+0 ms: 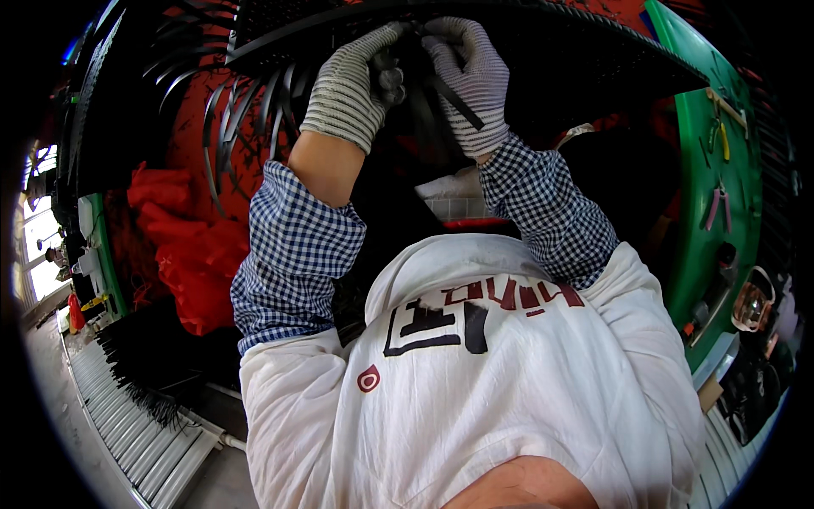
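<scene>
Both my hands wear white-and-dark striped knit gloves and meet at the edge of a black woven panel (585, 47). My left hand (349, 95) is closed, its thumb and fingers drawn together at the panel's edge; what lies between the fingertips is too dark to make out. Close beside it, my right hand (475, 81) is closed too, with its fingertips pinched at the same edge. A flat black strip (458, 103) runs out of the right hand and slants across its palm. More loose black strips (280, 102) hang from the panel left of my left hand.
At the right stands a green board (738, 195) bearing pink-handled pliers (719, 208) and a yellow-handled tool (725, 142). Crumpled red cloth (195, 254) lies to the left. A roller conveyor (140, 424) is at lower left, with a black bristly piece (140, 382) above it.
</scene>
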Action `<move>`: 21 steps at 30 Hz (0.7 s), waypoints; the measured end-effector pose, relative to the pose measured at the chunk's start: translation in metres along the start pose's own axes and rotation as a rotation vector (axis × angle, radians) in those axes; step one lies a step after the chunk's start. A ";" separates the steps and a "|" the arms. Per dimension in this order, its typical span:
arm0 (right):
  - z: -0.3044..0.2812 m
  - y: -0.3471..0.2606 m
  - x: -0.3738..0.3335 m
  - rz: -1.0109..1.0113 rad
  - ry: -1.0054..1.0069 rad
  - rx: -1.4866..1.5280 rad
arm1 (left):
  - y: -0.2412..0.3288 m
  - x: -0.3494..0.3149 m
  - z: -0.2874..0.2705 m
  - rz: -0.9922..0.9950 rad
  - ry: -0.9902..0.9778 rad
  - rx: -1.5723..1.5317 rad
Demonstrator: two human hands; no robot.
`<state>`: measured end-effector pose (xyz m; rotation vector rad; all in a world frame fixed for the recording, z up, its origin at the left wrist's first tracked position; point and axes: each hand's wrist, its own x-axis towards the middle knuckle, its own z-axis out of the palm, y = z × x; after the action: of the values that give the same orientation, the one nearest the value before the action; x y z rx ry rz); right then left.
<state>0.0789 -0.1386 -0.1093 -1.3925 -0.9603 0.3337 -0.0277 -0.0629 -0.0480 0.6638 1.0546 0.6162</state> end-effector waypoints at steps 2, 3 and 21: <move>-0.002 0.001 0.000 0.022 -0.006 -0.026 | 0.001 -0.002 -0.001 -0.025 -0.139 -0.126; -0.002 0.004 0.000 0.016 -0.008 -0.043 | 0.001 -0.004 -0.001 -0.026 -0.141 -0.124; -0.018 -0.011 0.011 -0.387 -0.032 -0.456 | -0.034 0.033 -0.016 0.248 0.017 0.089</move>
<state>0.0951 -0.1449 -0.0933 -1.5666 -1.3614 -0.1662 -0.0260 -0.0581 -0.0982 0.8767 1.0278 0.7940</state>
